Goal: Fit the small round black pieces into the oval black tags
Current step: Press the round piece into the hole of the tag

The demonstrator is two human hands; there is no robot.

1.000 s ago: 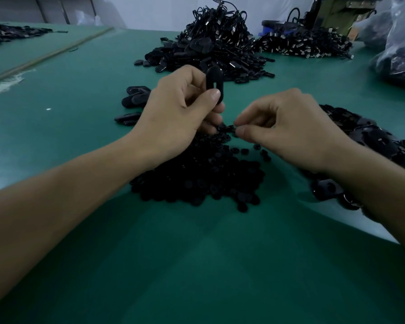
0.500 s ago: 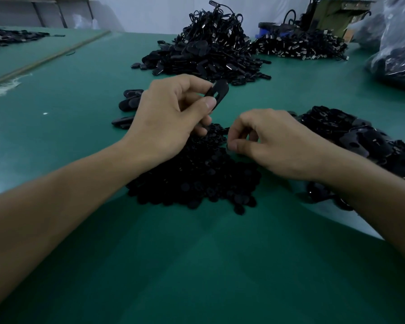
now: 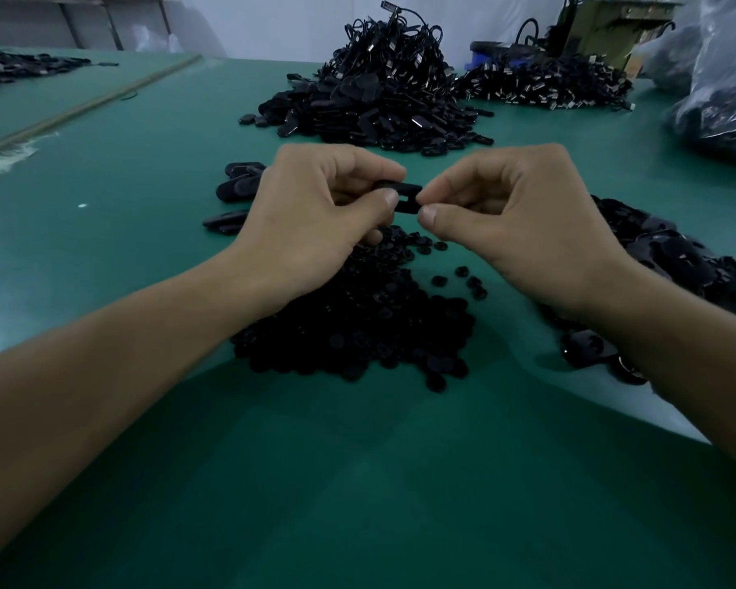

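Observation:
An oval black tag lies level between both hands, above the table. My left hand pinches its left end between thumb and fingers. My right hand pinches at its right end with thumb and forefinger; whether a small round piece is between those fingertips is hidden. Under the hands lies a heap of small round black pieces, with a few loose ones to its right. A pile of oval tags stretches along the right, partly behind my right forearm.
A few tags lie left of my left hand on the green table. Large heaps of black parts and cables sit at the back, another to the back right. Plastic bags stand at the far right.
My right hand rose from the heap of round pieces and met the tag. My left hand turned the tag from upright to level and lowered it toward the middle.

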